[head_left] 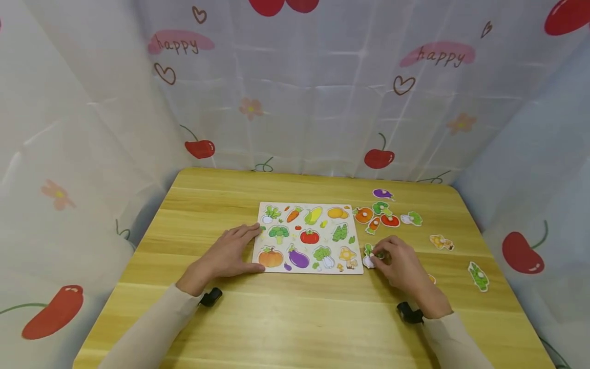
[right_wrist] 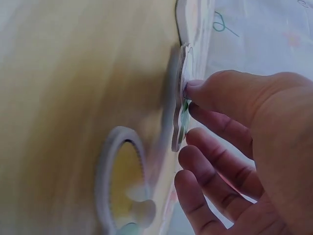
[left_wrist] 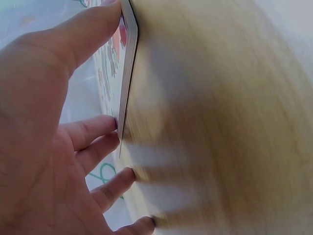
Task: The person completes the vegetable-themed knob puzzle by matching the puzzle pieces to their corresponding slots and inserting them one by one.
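Observation:
A wooden puzzle board [head_left: 288,246] printed with vegetables lies on the table. My left hand [head_left: 232,252] touches its left side, thumb at the near corner and fingertips along the edge, the fingers spread and fairly straight. In the left wrist view the thumb [left_wrist: 83,39] rests on the board's rim. Just off the board's right edge, my right hand [head_left: 400,264] pinches a turnip piece [head_left: 367,260] by thumb and index finger. The right wrist view shows this turnip piece [right_wrist: 180,112] edge-on, close over the table, with the other fingers loosely bent; its knob is hidden by the fingertips.
Right of the board lie an eggplant piece [head_left: 381,193], a pumpkin piece [head_left: 363,215], a tomato piece [head_left: 390,221] and several others. Farther right are a mushroom piece [head_left: 441,242] and a green vegetable piece [head_left: 478,277]. A yellow-orange piece [right_wrist: 126,176] lies near my right hand.

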Demonstrator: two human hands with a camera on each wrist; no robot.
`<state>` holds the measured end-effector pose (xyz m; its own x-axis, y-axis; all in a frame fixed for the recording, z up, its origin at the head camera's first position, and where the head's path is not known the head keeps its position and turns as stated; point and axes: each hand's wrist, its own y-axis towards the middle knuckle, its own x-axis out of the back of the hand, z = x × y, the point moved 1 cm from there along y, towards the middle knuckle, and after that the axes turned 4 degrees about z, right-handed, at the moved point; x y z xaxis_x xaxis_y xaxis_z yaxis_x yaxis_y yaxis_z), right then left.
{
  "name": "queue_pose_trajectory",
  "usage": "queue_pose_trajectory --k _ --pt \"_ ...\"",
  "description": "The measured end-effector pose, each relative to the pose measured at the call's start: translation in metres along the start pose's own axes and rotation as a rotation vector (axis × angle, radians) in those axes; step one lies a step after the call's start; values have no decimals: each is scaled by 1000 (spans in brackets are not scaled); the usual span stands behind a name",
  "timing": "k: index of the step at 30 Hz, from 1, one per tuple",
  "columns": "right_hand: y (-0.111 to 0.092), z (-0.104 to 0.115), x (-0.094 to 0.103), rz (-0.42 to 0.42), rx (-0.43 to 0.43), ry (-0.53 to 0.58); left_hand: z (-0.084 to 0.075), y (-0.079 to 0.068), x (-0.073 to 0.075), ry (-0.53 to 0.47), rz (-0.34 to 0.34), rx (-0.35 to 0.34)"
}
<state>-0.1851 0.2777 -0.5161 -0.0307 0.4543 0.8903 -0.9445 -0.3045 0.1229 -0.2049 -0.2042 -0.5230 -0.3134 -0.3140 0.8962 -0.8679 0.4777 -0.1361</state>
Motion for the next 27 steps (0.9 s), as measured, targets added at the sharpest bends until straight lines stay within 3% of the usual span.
queue_pose_trajectory --k 10,20,27 --pt "25 21 2 -80 72 9 -2 0 3 -17 15 12" --pt "71 68 -20 -52 166 79 -4 0 3 -1 20 11" --pt "102 92 -39 1 184 149 -6 1 5 10 26 18"
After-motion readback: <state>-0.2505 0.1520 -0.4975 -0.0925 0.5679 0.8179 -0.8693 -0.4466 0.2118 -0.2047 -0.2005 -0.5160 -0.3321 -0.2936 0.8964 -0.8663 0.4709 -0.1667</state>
